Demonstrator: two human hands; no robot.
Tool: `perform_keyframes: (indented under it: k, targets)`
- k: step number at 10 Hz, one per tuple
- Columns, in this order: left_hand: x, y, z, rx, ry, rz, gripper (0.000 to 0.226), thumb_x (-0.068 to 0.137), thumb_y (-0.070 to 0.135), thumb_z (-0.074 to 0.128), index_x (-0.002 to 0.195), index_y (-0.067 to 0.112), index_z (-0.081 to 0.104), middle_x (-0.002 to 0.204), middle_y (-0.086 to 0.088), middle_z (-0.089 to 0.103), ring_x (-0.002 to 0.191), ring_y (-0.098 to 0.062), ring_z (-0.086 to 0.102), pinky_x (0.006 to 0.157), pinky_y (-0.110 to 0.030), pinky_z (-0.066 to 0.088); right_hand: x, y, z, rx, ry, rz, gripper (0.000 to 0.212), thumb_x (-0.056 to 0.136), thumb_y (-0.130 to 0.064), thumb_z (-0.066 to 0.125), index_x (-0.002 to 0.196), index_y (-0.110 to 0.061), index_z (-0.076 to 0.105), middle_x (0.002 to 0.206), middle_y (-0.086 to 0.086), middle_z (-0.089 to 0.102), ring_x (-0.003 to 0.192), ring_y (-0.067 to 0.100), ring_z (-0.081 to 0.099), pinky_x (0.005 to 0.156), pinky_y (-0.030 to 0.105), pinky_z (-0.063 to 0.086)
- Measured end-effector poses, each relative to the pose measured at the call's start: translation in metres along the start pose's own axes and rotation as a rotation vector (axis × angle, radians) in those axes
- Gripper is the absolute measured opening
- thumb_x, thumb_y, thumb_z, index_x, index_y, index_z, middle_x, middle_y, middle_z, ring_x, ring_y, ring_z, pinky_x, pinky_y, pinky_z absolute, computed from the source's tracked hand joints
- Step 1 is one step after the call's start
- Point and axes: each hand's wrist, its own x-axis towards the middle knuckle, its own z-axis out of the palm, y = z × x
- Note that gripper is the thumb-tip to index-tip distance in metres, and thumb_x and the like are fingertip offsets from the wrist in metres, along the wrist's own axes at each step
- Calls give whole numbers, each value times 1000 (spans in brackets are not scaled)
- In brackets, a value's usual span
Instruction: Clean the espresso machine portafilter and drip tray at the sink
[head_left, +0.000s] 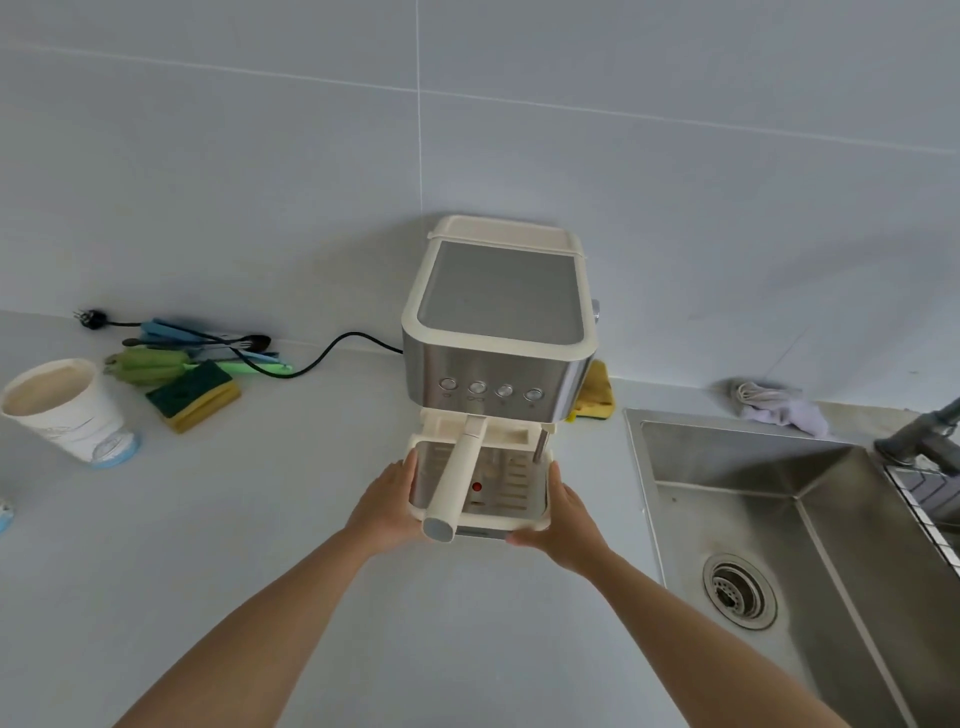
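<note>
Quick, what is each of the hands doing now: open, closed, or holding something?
Left hand: holds the left side of the drip tray.
Right hand: holds the right side of the drip tray.

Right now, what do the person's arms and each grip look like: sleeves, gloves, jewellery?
Both forearms are bare to the frame edge, no sleeves showing. The left grip and right grip are bare hands: no gloves, watch, bracelet or ring visible.

Counter (311, 545) is lying open before the espresso machine (498, 317); its portafilter handle (456, 478) is jutting out over the drip tray (519, 491).
</note>
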Motion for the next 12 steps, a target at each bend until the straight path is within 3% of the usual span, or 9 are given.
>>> perform_keyframes:
  k: [3,5,7,10,12]
  targets:
    - [37,-10,7,70,-52,32,102,75,30,71,149,11,2,126,-13,42,112,-26,48,93,-33,43,31,9,3,-66,-30,64,108,66,-31,79,145,-18,7,136,-1,45,127,20,40,103,39,42]
    - [51,-10,6,82,-38,52,101,76,29,72,149,11,4,130,-14,41,115,-29,46,91,-35,43,49,16,2,-49,-19,110,93,63,-28,81,136,-19,24,128,-2,52,120,21,46,98,40,45]
    - [63,-12,6,97,-23,56,97,73,29,73,147,13,12,138,-7,38,119,-25,45,91,-34,44,61,17,1,-79,-28,120,90,64,-29,81,137,-15,29,133,0,48,125,21,41,102,39,41]
    - [60,-13,6,220,-50,48,97,81,32,65,149,12,0,155,-8,18,133,-29,36,101,-37,38,57,12,-1,-212,-53,144,101,70,-38,76,145,-10,15,142,4,38,131,20,33,106,37,37]
    - [41,-13,1,252,4,94,91,83,38,63,147,8,7,149,-10,27,131,-26,36,100,-39,40,40,10,-10,-288,-15,78,110,74,-44,72,148,-10,-2,156,4,12,143,23,14,117,40,22]
